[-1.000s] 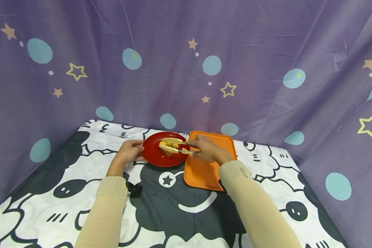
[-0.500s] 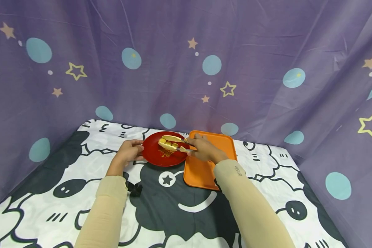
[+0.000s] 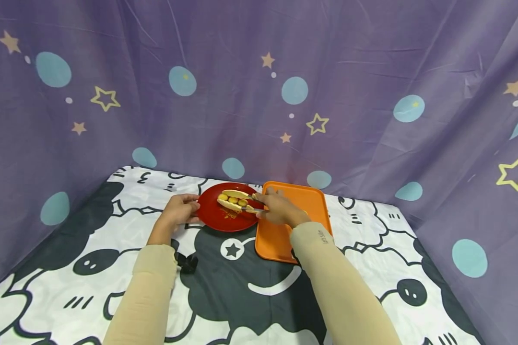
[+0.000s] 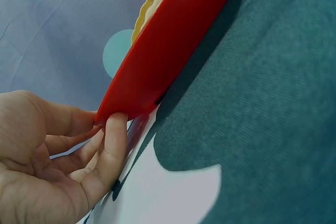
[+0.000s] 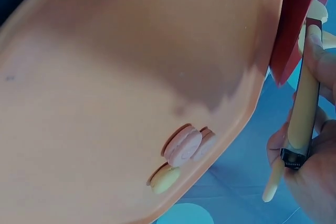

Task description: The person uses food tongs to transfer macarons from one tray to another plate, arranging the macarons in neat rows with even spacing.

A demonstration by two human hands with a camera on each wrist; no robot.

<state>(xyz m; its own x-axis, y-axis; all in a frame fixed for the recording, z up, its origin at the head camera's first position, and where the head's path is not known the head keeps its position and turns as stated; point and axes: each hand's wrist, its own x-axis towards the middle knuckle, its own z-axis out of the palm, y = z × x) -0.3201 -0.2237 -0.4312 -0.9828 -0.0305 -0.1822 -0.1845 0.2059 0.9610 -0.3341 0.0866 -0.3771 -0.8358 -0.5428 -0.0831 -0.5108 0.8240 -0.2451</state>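
Note:
My left hand (image 3: 179, 209) pinches the left rim of a red plate (image 3: 211, 218); in the left wrist view its thumb and fingers grip the plate's edge, and the plate (image 4: 168, 51) is seen from its side. My right hand (image 3: 280, 208) holds cream-tipped tongs (image 3: 229, 206) over the plate from the right. Between the tongs' arms lie several small round yellow pieces (image 3: 232, 201). In the right wrist view the fingers wrap the handles of the tongs (image 5: 304, 103), and the plate (image 5: 294, 35) shows only partly behind.
An orange tray (image 3: 280, 244) lies right of the plate, partly under my right forearm. On it, near one edge, rest pink macarons (image 5: 184, 148) and a yellow macaron (image 5: 165, 179). A sheep-patterned cloth (image 3: 224, 316) covers the table; a purple curtain (image 3: 241, 115) hangs behind.
My right hand and the tongs have shifted slightly left over the plate, and the yellow pieces sit a little further left. My left hand keeps its place at the rim.

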